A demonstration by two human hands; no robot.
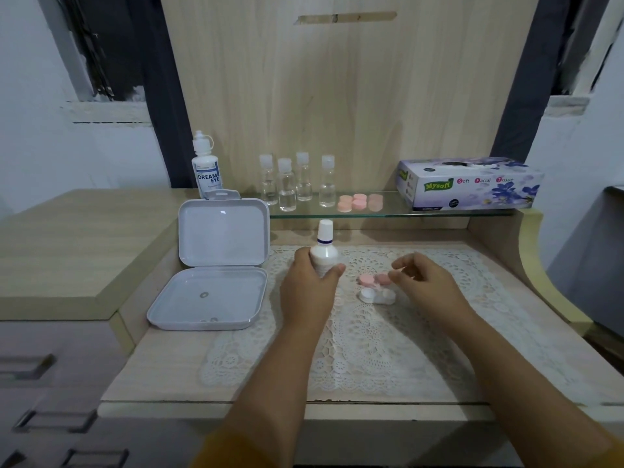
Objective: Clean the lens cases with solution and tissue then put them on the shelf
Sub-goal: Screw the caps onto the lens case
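On the lace mat (371, 332) below the glass shelf (388, 213), I have my left hand (309, 285) wrapped round the capped solution bottle (324, 253); my right hand (423, 282) hovers loosely curled, holding nothing, beside the uncapped lens case (376, 295). I judge wetting comes next: uncap, then squeeze into the wells.

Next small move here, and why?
Probably uncap the solution bottle: the left hand grips it upright with its white cap on, the right hand hovers free, and the open lens case lies uncapped on the lace mat.
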